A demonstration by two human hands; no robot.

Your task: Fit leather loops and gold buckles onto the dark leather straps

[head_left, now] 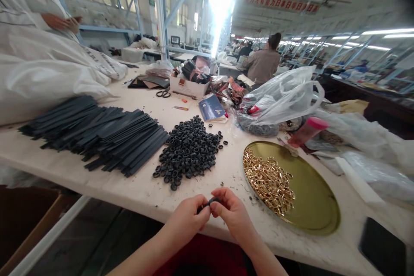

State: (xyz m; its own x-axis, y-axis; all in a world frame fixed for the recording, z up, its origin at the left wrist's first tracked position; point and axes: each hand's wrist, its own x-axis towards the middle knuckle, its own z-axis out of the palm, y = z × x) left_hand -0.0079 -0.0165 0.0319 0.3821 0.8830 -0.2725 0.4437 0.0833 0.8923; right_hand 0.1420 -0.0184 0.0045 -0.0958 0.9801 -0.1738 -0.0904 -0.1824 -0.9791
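- A big workshop hall with blue racks and strip lights lies behind a pale table [233, 168], its top strewn with dark scraps.
- A red-lettered banner [284, 3] hangs in the hall; 有能力日事日 can be made out, the rest is blurred.
- The sack [48, 73], beyond and left of the ring pile [189, 148], has dark print, too skewed to read.
- Beyond the ring pile, the box [188, 89] has a brown label, too small to read. The blue booklet [211, 108], just beyond and to the right, has small pale marks on its cover, not legible.
- The piece [212, 201], dark and small, is held on the near side of the ring pile, over the table's near edge. Its long axis runs roughly left to right, the right end tipped slightly away from the person; the fingers hide much of it.
- The left hand [189, 215] is closed on its left part, thumb against fingers.
- The right hand [234, 213] pinches its right end, close to the left hand.
- Left of the ring pile, the dark strips [106, 131] lie in a broad heap, most slanting away to the right.
- Right of the ring pile, the round tray [318, 198] bears gold-coloured metal parts [270, 181], heaped on its left side.
- The phone [382, 243] lies farther right.
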